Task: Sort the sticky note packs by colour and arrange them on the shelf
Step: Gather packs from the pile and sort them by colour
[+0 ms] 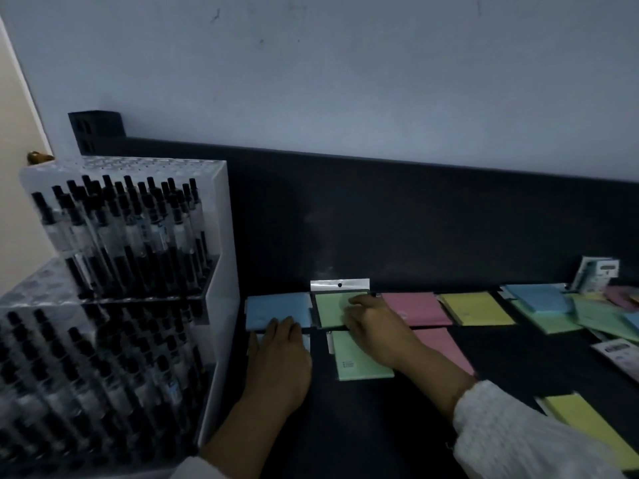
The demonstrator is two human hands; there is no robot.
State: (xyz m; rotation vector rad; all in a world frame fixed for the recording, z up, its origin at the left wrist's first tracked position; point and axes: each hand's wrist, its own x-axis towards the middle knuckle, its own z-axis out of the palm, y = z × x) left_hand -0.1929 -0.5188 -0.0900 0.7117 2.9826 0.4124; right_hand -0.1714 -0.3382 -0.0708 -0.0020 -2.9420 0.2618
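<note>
Head view.
- Shelf [373,430]: dark, holds the packs.
- Back row, left to right: blue pack [273,309], green pack [330,311], pink pack [415,307], yellow pack [477,308], side by side.
- Left hand [276,361]: fingers straight, tips resting on the blue pack's front edge, gripping nothing.
- Right hand [375,328]: fingers laid flat across the green pack, not curled round it.
- Second green pack [359,361]: under the right wrist, in front of the row.
- Mixed heap [560,307]: far right, unsorted.
- Pen rack [131,236]: left of the blue pack.

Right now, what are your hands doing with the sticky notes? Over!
Left hand touches blue pack. Right hand touches back green pack. Mixed pile waits right.
</note>
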